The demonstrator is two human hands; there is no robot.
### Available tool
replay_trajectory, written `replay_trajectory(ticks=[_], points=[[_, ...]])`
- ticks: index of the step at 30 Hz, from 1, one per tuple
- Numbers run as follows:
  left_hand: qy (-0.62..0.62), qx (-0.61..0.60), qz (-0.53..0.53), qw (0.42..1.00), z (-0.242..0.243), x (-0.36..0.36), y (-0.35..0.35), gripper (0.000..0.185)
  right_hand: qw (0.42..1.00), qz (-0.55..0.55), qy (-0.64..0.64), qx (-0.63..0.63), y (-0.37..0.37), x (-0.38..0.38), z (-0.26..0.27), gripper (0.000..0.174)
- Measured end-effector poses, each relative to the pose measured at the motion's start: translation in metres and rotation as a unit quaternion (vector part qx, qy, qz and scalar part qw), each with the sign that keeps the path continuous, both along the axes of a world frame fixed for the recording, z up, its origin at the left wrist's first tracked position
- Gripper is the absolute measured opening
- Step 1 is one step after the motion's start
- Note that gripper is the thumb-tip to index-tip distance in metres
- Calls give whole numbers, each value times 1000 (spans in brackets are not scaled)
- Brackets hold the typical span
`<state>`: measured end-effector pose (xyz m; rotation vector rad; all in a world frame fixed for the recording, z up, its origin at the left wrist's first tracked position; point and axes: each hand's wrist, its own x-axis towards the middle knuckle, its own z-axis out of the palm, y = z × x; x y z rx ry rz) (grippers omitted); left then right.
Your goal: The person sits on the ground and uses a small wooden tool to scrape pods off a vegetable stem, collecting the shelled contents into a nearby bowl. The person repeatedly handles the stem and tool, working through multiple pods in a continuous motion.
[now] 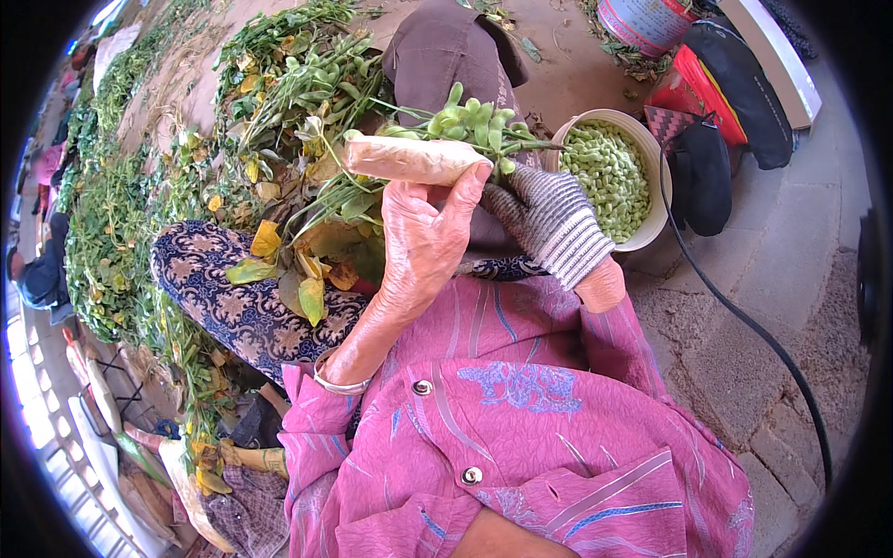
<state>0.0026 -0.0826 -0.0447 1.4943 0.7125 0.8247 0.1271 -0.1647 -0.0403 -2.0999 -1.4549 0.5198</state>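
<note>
My left hand [425, 230] is bare, with a metal bangle at the wrist. Pale wrapping [415, 157] seems to cover its index finger, and the thumb presses against the wrapped end. Just beyond lies a green soybean stalk [537, 145] with fuzzy pods [471, 122], between my hands and the brown cloth [446, 52] over a raised knee. A grey-and-white striped knit glove covers my right hand [548, 213]. Its fingers curl in under the pods; the fingertips are hidden. Beside this hand stands a cream bucket [661, 174] holding many green soybeans [603, 181].
Uprooted bean plants [300, 91] spread across the ground to the left. Loose leaves [314, 300] lie on my patterned trouser leg [202, 272]. A black cable [750, 324] runs past the bucket, near a black pouch [704, 181] and a red bag [698, 91]. Another person [49, 272] is at far left.
</note>
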Motion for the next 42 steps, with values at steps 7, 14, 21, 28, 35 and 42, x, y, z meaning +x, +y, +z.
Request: replay_trajectory(ticks=[7, 14, 21, 28, 35, 42], points=[[52, 72, 1, 996, -7, 1, 1, 11, 998, -43, 21, 45, 2, -11, -15, 23], [7, -7, -8, 1000, -4, -2, 9, 19, 931, -46, 353, 78, -6, 6, -27, 29], [49, 14, -22, 998, 0, -8, 11, 23, 990, 13, 128, 56, 5, 5, -16, 29], [39, 17, -18, 999, 6, -7, 8, 17, 995, 63, 79, 23, 10, 11, -17, 20], [79, 152, -90, 981, 23, 16, 18, 12, 993, 74, 80, 51, 15, 13, -22, 23], [165, 280, -40, 945, 20, 29, 15, 16, 972, 19, 231, 28, 8, 15, -25, 21]])
